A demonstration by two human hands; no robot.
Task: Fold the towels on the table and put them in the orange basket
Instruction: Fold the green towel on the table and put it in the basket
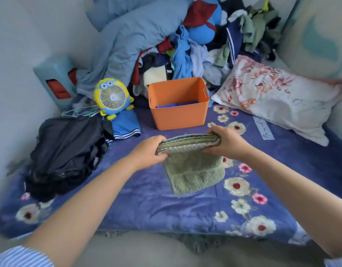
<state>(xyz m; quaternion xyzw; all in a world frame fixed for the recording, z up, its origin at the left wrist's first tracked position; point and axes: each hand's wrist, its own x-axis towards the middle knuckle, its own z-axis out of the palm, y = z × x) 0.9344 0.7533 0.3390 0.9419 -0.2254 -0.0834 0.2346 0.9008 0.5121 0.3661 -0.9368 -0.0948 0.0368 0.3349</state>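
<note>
Both hands, left hand (150,150) and right hand (227,142), grip folded green towel (193,168) ends, above floral blanket (147,205), near orange basket (178,104).

Soft, even daylight, bright without glare. Faint shadows only, under the green towel (193,170) and the forearms. Sharp at centre, smeared toward left and bottom edges. Strong wide-angle bending at corners; walls washed pale.
</note>
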